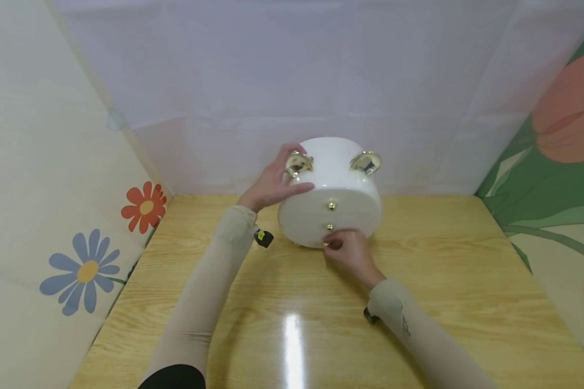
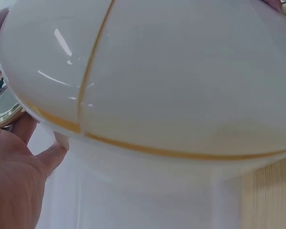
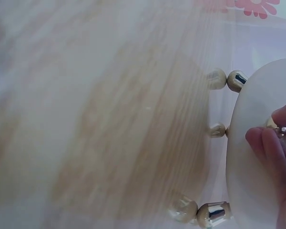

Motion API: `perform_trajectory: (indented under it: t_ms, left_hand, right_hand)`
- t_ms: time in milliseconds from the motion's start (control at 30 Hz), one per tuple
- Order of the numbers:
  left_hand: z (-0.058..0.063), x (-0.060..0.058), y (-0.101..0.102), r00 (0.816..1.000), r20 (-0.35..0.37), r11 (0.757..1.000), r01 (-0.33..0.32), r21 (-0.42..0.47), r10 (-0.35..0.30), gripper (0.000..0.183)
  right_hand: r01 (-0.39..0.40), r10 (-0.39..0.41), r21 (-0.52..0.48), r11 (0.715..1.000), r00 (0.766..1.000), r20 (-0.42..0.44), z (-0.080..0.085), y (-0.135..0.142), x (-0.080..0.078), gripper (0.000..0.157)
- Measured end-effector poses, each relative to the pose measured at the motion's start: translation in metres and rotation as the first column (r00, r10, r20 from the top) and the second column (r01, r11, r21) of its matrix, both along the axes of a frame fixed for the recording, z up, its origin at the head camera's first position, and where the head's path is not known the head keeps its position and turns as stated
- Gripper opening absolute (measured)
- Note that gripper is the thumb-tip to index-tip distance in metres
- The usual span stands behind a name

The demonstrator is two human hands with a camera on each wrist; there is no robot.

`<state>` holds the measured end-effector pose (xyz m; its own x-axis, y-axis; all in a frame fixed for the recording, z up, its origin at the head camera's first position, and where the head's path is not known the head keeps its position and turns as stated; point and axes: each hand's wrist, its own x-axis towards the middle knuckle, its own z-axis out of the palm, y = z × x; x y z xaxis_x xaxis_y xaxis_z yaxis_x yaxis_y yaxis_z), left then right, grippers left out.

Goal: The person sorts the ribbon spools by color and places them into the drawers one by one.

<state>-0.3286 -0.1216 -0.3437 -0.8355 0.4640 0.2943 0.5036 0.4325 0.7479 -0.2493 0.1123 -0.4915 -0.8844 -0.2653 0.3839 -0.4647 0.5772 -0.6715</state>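
A glossy white drum-shaped box with two gold ring-like ears stands on the table. My left hand holds its upper left side, thumb along the front edge and fingers behind the left gold ear. In the left wrist view, the box's smooth white face has gold lines across it. Low on the front, my right hand pinches a small gold knob between thumb and fingers. Two more gold knobs sit above it in a column.
Gold ball feet under the box meet the shiny wooden table. A pale sheet hangs behind the table. Flower-printed panels flank both sides.
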Motion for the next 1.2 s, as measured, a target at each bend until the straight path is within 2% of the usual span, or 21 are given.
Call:
perform_trajectory:
  t_ms: [367, 600, 767, 900, 1000, 1067, 1200]
  left_hand:
    - [-0.001, -0.002, 0.001, 0.999, 0.029, 1.000, -0.015, 0.014, 0.015, 0.079]
    - [-0.005, -0.003, 0.002, 1.000, 0.015, 0.998, -0.012, 0.056, 0.012, 0.078]
    - [-0.011, -0.003, 0.001, 1.000, -0.025, 0.996, 0.006, 0.088, -0.003, 0.084]
    - [-0.016, -0.004, -0.002, 0.998, -0.057, 0.995, 0.021, 0.101, -0.015, 0.097]
    - [-0.021, -0.005, -0.005, 0.997, -0.064, 0.991, 0.046, 0.128, -0.038, 0.105]
    - [-0.024, -0.003, -0.009, 0.997, -0.067, 0.990, 0.052, 0.134, -0.043, 0.103]
    - [-0.032, 0.007, -0.022, 0.996, -0.093, 0.999, 0.008, 0.035, -0.005, 0.095]
  right_hand:
    - [-0.015, 0.015, 0.012, 1.000, 1.000, -0.002, 0.001, 0.001, 0.000, 0.015]
    - [-0.021, 0.021, 0.019, 1.000, 1.000, 0.016, 0.001, 0.002, -0.001, 0.015]
    - [-0.036, 0.035, 0.020, 0.999, 0.999, 0.030, 0.003, 0.002, 0.001, 0.014]
    - [-0.054, 0.054, 0.017, 0.998, 0.998, 0.021, 0.003, 0.002, 0.001, 0.014]
    - [-0.085, 0.085, 0.027, 0.996, 0.996, 0.009, 0.003, 0.004, 0.003, 0.014]
    - [-0.126, 0.126, 0.037, 0.991, 0.992, 0.013, 0.005, 0.007, 0.005, 0.016]
    - [-0.196, 0.190, 0.077, 0.978, 0.979, 0.075, 0.013, 0.020, 0.010, 0.025]
